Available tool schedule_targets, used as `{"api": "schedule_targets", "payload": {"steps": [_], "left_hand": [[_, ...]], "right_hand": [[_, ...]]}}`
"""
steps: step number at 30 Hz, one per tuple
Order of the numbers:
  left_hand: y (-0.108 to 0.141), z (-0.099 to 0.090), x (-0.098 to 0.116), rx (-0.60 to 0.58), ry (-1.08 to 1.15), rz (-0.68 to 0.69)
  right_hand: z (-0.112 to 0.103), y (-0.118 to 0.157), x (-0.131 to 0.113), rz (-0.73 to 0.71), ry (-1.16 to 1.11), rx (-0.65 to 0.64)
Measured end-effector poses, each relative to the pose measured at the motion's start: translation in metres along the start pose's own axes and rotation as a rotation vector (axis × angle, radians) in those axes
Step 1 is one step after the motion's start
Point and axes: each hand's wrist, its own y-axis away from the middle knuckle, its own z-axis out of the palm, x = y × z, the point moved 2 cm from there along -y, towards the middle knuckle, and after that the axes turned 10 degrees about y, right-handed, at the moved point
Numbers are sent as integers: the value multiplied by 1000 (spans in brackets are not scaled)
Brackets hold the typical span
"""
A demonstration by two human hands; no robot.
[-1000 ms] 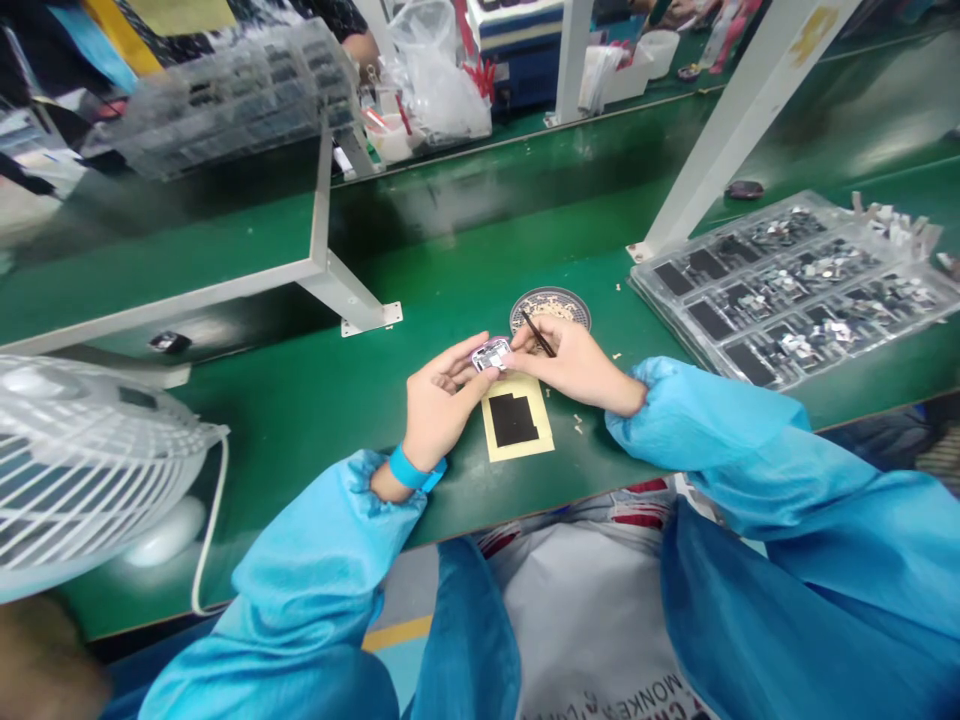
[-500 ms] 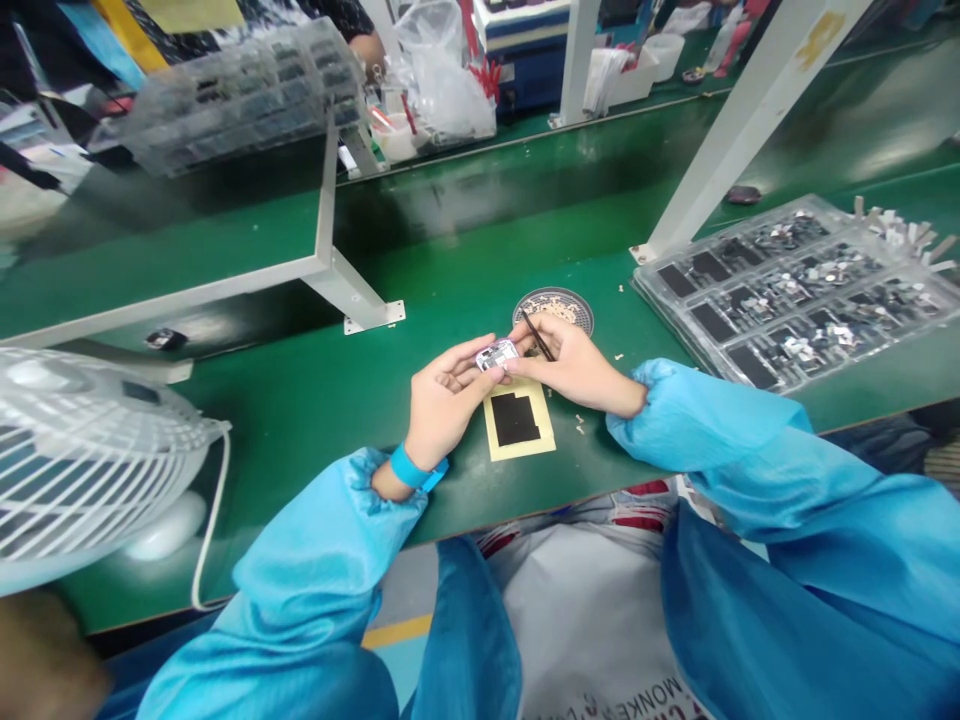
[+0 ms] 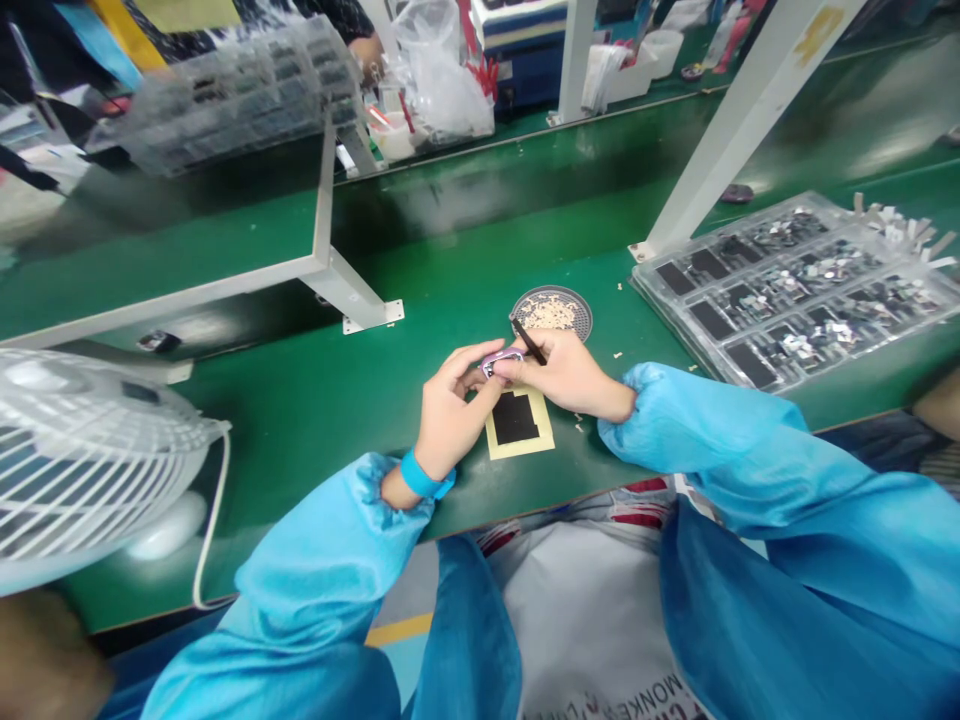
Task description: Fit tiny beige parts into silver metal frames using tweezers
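Pink-rimmed electronic part (image 3: 501,362), half hidden, pinched between left hand (image 3: 450,415) and right hand (image 3: 570,375) gripping black tweezers (image 3: 529,340).

Bright blue smock sleeve (image 3: 697,430), teal wristband (image 3: 421,476), green workbench (image 3: 247,420), black square (image 3: 514,417) on tan card (image 3: 521,451), pink-rimmed metal part (image 3: 501,362)

This is an electronics assembly floor in a factory. Long green-topped workbenches (image 3: 300,420) run across the room on white steel uprights (image 3: 739,125), and a clear plastic tray (image 3: 795,290) of tiny circuit parts lies at the right of the frame, with a second tray (image 3: 240,95) at upper left. Fine tweezers (image 3: 529,341) and a small electronic part (image 3: 501,362) are in use at centre, above blue smock sleeves (image 3: 322,560), and a desk fan (image 3: 82,450) stands at left.
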Motion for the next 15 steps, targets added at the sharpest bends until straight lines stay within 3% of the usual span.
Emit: {"api": "schedule_targets", "payload": {"steps": [4,15], "left_hand": [[0,-1,0,-3,-157,-12],[1,5,2,88,-39,-22]], "right_hand": [[1,-2,0,3,35,49],[4,-4,-1,-10,32,83]]}}
